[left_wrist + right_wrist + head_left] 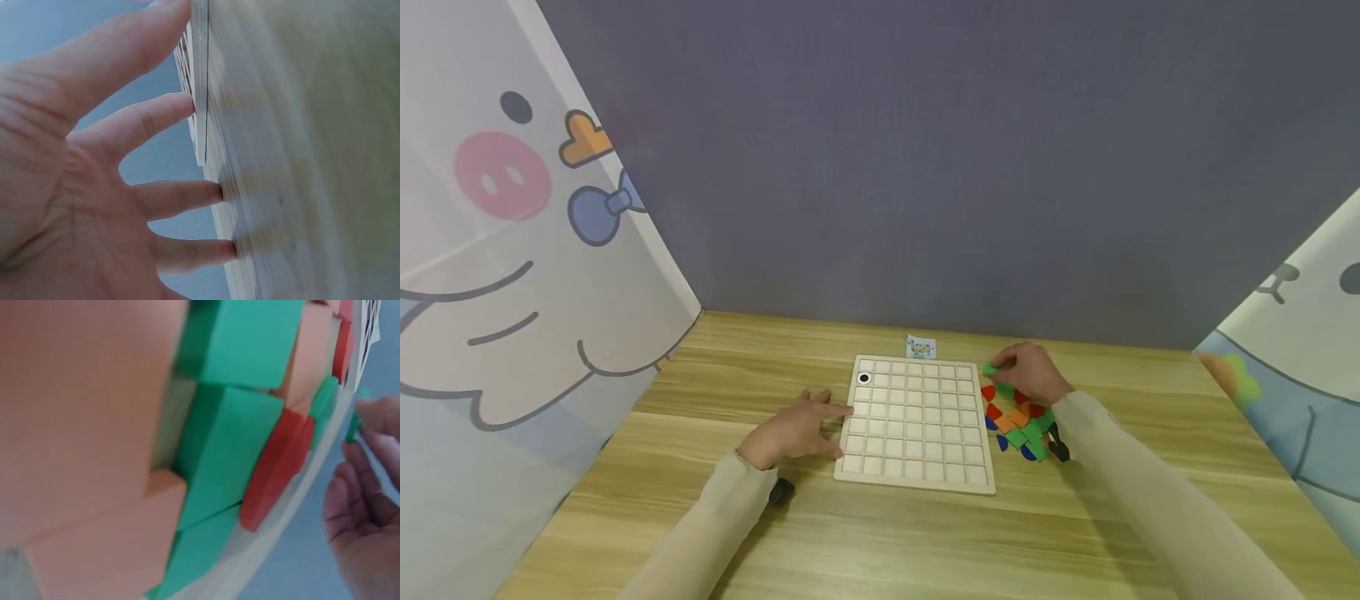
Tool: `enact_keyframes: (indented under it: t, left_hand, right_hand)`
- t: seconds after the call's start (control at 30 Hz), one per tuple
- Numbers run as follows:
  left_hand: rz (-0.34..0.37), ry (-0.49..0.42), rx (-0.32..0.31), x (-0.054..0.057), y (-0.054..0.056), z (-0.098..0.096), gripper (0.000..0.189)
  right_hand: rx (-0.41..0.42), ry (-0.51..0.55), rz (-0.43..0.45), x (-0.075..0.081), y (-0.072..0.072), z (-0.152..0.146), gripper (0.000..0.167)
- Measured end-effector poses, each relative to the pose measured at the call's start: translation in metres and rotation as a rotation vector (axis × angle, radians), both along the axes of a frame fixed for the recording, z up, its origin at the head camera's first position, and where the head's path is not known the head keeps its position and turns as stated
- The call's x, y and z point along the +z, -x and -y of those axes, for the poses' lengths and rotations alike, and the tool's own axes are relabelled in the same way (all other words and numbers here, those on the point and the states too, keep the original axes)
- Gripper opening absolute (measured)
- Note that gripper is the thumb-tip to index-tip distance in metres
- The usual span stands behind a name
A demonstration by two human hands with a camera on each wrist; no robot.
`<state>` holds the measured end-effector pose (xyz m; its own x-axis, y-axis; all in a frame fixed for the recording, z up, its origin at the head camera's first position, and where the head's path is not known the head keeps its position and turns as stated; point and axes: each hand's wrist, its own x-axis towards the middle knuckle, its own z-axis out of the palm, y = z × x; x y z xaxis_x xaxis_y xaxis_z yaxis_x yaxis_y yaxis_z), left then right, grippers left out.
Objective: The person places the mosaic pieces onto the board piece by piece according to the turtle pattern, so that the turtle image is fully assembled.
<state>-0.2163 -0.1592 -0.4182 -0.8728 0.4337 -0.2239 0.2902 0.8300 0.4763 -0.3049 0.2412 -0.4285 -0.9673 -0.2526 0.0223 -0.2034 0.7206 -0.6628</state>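
Note:
A pale wooden board [913,433] divided into square cells lies flat on the table. One round white piece with a black centre [864,378] sits in a cell near its upper left corner. My left hand [793,432] is at the board's left side with fingers spread; in the left wrist view, index fingertip and thumb are at the board's edge, and two other fingertips meet the tabletop. Between thumb and fingers, my right hand [1030,372] pinches a small green piece [353,425], raised beyond the loose pieces at the board's upper right corner.
Right of the board lie several loose flat pieces: green squares [1017,437], orange squares [1003,423], red rounded ones [988,392] and blue half-rounds [1002,442]. Behind the board is a small printed card [921,347]. A grey panel [925,167] stands along the table's back.

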Motion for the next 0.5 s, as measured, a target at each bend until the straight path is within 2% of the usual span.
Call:
enact_keyframes:
  t: [0.3, 0.5]
  left_hand:
    - [-0.004, -0.010, 0.004, 0.000, -0.002, 0.002, 0.065]
    - [-0.017, -0.013, 0.005, -0.001, -0.003, 0.000, 0.064]
  right_hand:
    - [0.083, -0.017, -0.127, 0.014, -0.015, 0.033, 0.015]
    - [0.183, -0.008, -0.185, 0.023, -0.024, 0.066, 0.014]
